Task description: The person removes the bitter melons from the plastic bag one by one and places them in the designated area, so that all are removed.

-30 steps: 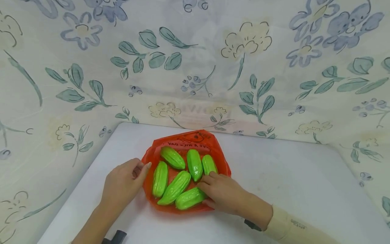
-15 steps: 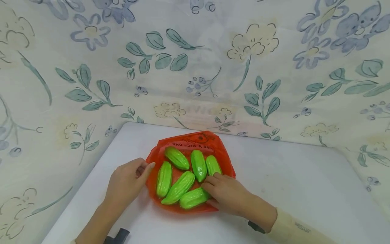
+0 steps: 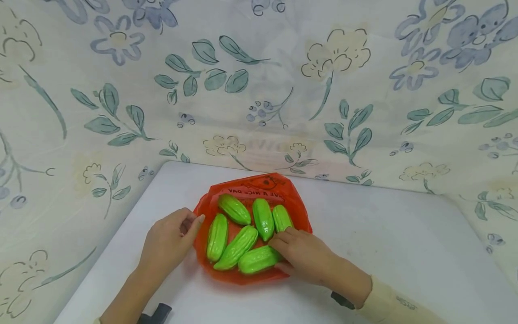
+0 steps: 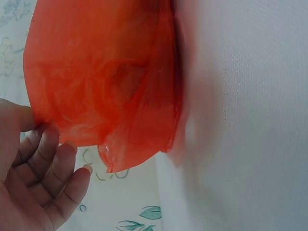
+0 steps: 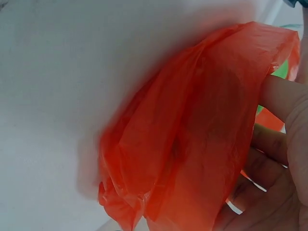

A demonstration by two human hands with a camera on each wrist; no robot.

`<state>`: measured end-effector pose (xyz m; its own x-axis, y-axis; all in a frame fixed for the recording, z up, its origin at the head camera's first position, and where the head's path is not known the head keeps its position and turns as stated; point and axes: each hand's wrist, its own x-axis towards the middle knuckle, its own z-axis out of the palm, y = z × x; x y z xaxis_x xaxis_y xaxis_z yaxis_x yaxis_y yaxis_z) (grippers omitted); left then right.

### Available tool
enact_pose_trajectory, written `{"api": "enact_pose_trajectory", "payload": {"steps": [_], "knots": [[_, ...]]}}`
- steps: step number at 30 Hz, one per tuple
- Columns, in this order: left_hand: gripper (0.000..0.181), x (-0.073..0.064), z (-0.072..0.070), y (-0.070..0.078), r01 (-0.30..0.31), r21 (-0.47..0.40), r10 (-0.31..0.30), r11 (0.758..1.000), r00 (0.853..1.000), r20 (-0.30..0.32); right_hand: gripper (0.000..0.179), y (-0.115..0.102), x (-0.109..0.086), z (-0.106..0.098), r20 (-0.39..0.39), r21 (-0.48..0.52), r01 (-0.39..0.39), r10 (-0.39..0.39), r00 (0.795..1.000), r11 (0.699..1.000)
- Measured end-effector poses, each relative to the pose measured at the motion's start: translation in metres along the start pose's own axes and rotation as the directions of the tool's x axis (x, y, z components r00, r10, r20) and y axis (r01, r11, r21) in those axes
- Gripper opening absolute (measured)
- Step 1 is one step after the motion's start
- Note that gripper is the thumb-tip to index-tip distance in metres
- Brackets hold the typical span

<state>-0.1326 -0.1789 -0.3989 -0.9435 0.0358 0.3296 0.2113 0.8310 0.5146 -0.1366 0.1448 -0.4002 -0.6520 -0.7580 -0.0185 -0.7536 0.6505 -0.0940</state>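
Observation:
Several bright green, ridged bitter melons [image 3: 236, 248] lie in an open red plastic bag [image 3: 243, 278] on the white table. My left hand [image 3: 171, 240] pinches the bag's left rim between thumb and index finger; in the left wrist view its other fingers curl loosely beside the red film [image 4: 96, 72]. At the bag's right side, my right hand [image 3: 303, 254] reaches in over the rim and grips the right end of the front bitter melon [image 3: 256, 260], hiding that end. The right wrist view has the thumb [image 5: 279, 96] passing behind the bag's edge, its tip hidden.
Floral cloth [image 3: 275, 90] hangs behind and at both sides of the white table [image 3: 376, 234]. Tabletop extends right of the bag and in front of it. A dark wrist mount [image 3: 158, 313] shows under the left forearm, another [image 3: 341, 300] under the right.
Over the last second the head view has shifted slightly. Since half a second ago the front bitter melon has shifted a little with my right hand. My left hand stays at the rim.

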Motion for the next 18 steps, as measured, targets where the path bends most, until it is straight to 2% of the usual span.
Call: {"api": "enact_pose_trajectory", "payload": {"steps": [12,18], "knots": [[0.014,-0.0003,0.004,-0.0033,-0.039,0.007,0.039,0.999,0.998,-0.039,0.046,0.001,-0.0051,-0.0039,-0.036,0.077,-0.007,0.01,0.999,0.997],[0.013,-0.0004,0.0032,-0.0032,-0.044,0.014,0.045,0.999,0.998,-0.042,0.049,0.0003,-0.0085,-0.0083,-0.068,0.081,-0.011,0.017,0.998,0.997]]}}
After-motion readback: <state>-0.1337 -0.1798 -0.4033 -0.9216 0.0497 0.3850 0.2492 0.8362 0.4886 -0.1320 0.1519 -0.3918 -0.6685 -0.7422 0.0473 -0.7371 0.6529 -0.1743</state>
